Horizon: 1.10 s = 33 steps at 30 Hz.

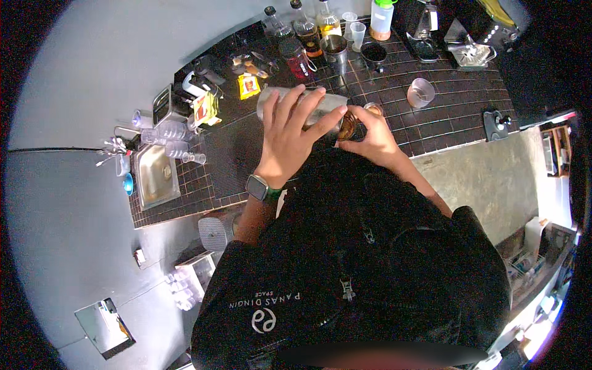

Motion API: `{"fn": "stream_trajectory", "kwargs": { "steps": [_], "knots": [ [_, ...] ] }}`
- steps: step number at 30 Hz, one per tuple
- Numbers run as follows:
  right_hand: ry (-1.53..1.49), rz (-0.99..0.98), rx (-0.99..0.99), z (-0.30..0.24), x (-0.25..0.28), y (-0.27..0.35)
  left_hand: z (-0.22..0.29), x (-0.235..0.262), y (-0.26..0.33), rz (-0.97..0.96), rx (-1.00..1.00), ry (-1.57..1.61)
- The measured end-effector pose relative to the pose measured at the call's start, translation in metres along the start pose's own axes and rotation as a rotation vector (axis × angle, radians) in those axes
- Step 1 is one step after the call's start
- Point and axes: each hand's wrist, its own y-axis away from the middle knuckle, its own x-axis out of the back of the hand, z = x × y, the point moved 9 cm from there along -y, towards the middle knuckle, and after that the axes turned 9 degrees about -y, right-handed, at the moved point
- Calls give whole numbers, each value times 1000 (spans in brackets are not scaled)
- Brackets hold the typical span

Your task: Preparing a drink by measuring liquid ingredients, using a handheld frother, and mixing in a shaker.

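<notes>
centrally, left hand (288,132) grip wrapped over a tilted metal shaker tin (320,105), fingers spread along its side | right hand (370,137) grip pinching a small brown-filled glass (348,125) at the tin's mouth | both above the dark tiled tabletop (456,114) | bottles (305,24) behind, steel sink (154,176) to the left
</notes>
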Motion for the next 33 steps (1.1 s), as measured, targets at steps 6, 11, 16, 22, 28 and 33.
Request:
{"fn": "stream_trajectory", "kwargs": {
  "steps": [6,11,16,22,28,33],
  "knots": [
    [39,23,6,-13,7,-3,0,5,-10,40,-159,-83],
    [55,21,-20,-32,19,-17,-3,18,-31,93,-323,-160],
    [-80,67,203,-58,41,-38,-6,41,-77,141,-496,-210],
    [14,117,151,-101,75,-63,-7,74,-127,248,-625,-320],
    [143,186,328,-128,103,-78,-7,102,-164,350,-721,-322],
    [69,223,335,-147,117,-77,-6,114,-179,383,-755,-409]
  ]
}}
